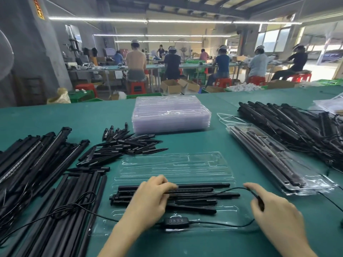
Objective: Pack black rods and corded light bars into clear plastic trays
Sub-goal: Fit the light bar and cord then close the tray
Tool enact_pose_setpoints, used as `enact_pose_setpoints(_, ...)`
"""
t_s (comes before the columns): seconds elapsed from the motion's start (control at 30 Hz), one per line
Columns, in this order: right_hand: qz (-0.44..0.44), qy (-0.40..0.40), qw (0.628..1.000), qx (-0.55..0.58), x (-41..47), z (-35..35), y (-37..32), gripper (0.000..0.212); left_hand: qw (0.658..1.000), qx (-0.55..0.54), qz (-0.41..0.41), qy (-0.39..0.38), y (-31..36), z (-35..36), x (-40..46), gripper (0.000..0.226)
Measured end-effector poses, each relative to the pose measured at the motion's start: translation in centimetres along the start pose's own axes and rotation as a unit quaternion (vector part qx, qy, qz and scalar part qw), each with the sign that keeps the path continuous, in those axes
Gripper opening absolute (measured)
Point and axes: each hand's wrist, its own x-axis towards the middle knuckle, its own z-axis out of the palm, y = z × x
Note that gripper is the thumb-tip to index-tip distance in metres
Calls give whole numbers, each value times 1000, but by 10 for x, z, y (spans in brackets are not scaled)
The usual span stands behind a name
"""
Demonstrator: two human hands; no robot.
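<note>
The left hand (150, 199) is pressing down on a bundle of black rods and light bars (185, 193), its fingers curling over the top one, so the grip is grasping the bundle. The right hand (274, 212) is pinching a thin black cord (232, 190) near its plug, with the cord arching back toward the bundle; how firmly the thumb is closing on it is hard to make out. The bundle is lying inside an open clear tray (176, 167) directly in front of the person. A small cord controller (176, 221) is sitting at the tray's near edge, just beside the left wrist.

The tray is resting on a green surface (204, 141). To the left, long black bars (37, 164) are lying in a heap, and short black spikes (128, 145) are piled behind the tray. A stack of empty trays (170, 114) is standing farther back. To the right, a filled tray (274, 158) is lying at an angle beside another heap of corded bars (289, 123).
</note>
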Motion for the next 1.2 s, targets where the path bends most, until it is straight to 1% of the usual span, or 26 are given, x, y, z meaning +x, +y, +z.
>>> enact_pose_setpoints(0.07,-46,59,997,-30,-2,2,0,40,999,-8,43,-28,20,9,4,40)
enact_pose_setpoints(0.13,-133,163,976,-57,-3,6,4,26,992,7,90,-85,39,22,9,47)
enact_pose_setpoints(0.17,-172,197,963,-70,-2,10,9,24,988,14,106,-115,47,28,11,50)
enact_pose_setpoints(0.2,-208,208,952,-86,0,13,15,33,983,21,115,-138,53,33,13,52)
enact_pose_setpoints(0.23,-237,203,944,-104,1,17,21,40,981,27,118,-154,57,38,14,53)
enact_pose_setpoints(0.3,-273,186,935,-132,2,21,28,42,979,28,112,-168,62,44,17,54)
enact_pose_setpoints(0.4,-318,179,922,-126,1,19,31,41,980,18,109,-168,71,50,21,57)
enact_pose_setpoints(0.53,-389,161,897,-132,2,15,31,47,980,-1,113,-163,83,56,27,54)
enact_pose_setpoints(0.67,-474,137,861,-125,5,15,34,64,985,-16,82,-152,81,54,37,56)
enact_pose_setpoints(0.77,-496,125,856,-69,9,18,36,51,981,-48,70,-173,77,51,41,56)
enact_pose_setpoints(0.87,-517,111,849,-2,12,17,34,52,976,-105,60,-181,76,49,44,56)
enact_pose_setpoints(0.93,-546,97,832,30,14,17,31,49,973,-139,54,-178,74,48,45,55)
enact_pose_setpoints(1.0,-559,102,820,65,13,18,27,49,970,-154,56,-179,72,47,44,55)
enact_pose_setpoints(1.1,-532,120,825,148,9,26,18,49,969,-153,74,-182,69,46,43,54)
enact_pose_setpoints(1.2,-508,139,826,202,6,32,13,40,962,-187,74,-184,69,43,39,51)
